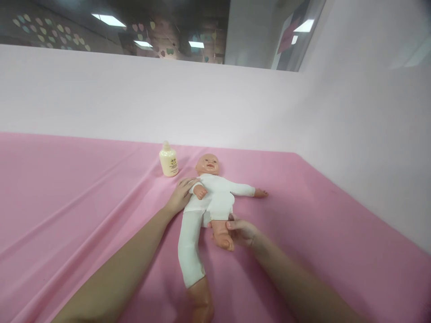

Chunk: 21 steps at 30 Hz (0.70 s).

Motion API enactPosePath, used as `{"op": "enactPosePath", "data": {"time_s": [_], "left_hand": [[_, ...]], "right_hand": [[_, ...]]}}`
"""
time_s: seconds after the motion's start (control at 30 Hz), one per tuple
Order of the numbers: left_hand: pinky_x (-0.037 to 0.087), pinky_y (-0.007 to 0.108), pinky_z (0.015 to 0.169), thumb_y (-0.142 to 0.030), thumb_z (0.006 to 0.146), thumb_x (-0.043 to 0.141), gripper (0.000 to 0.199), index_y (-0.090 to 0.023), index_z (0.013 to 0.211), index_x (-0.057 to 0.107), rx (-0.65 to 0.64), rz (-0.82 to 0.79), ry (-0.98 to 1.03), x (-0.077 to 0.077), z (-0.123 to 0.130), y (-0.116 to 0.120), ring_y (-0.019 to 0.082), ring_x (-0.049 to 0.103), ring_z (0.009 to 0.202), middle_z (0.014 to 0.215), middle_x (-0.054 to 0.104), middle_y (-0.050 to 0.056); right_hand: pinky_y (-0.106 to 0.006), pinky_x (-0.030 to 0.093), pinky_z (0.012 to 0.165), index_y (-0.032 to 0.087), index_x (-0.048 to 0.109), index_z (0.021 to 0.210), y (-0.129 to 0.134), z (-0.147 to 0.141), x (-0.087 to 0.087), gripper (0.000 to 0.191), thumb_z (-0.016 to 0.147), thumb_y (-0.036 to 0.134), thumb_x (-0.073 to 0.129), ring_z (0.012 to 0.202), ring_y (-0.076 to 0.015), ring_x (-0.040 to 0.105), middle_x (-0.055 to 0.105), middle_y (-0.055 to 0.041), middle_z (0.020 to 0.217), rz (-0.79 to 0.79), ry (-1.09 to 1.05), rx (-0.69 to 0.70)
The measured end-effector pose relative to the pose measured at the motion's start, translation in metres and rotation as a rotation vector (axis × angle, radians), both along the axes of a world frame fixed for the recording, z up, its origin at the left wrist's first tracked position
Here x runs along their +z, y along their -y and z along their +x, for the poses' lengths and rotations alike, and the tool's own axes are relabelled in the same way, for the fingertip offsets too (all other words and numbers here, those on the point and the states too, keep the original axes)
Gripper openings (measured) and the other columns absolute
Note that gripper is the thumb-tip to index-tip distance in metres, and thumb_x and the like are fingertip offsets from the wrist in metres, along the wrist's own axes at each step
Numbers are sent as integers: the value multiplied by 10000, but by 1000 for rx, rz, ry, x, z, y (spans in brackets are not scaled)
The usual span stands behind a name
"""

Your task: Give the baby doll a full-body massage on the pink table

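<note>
A baby doll (215,184) in white cloth lies face up on the pink sheet, its head toward the wall. My left hand (182,194) rests against the doll's side near its bent arm, fingers lying flat on the white cloth. My right hand (243,231) is wrapped round the lower part of the doll's bent leg (220,229), thumb on top and the other fingers partly hidden behind it. The doll's other leg (191,251) stretches toward me, and one arm reaches out to the right.
A pale yellow pump bottle (169,161) stands left of the doll's head. Behind the pink sheet (84,179) rises a white wall (151,98) with a window (188,31) above. Another wall (363,134) bounds the right side.
</note>
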<state>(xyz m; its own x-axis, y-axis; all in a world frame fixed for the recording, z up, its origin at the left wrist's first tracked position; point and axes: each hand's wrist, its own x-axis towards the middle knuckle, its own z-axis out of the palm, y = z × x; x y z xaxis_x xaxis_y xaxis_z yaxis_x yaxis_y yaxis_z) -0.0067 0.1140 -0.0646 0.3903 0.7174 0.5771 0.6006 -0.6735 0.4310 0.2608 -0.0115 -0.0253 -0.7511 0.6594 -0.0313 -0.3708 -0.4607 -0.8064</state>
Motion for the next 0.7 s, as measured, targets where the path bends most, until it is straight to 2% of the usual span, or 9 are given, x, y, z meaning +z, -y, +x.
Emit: {"op": "enactPosePath", "data": {"time_s": [0.17,0.33,0.6,0.7], "left_hand": [[332,463,1135,-99,884,428,546,-251,1403,501,3,1,-6,-2,-1,-2,239,444,1306,1405,525,71],[337,463,1134,-113,890,433,535,-251,1402,500,2,-6,-2,-3,-1,-3,239,442,1311,1408,523,74],[337,462,1130,-117,897,437,535,-259,1410,490,-11,13,-3,-4,-2,-3,239,444,1307,1406,522,72],[335,459,1133,-112,893,436,537,-256,1408,493,-5,8,3,-3,-2,-2,238,442,1311,1407,522,73]], "right_hand": [[-334,537,790,128,651,1021,1,1,2,474,657,363,844,803,-206,691,720,-87,894,-27,-8,35],[-303,532,784,140,660,981,0,2,-3,419,657,321,854,742,-168,685,704,-42,812,-42,-31,82],[-256,479,624,120,648,972,1,2,-3,436,682,374,851,598,-138,626,681,-34,699,-12,3,66],[-247,461,587,117,650,988,2,1,0,437,679,354,848,604,-132,615,696,-49,757,-29,-6,34]]}}
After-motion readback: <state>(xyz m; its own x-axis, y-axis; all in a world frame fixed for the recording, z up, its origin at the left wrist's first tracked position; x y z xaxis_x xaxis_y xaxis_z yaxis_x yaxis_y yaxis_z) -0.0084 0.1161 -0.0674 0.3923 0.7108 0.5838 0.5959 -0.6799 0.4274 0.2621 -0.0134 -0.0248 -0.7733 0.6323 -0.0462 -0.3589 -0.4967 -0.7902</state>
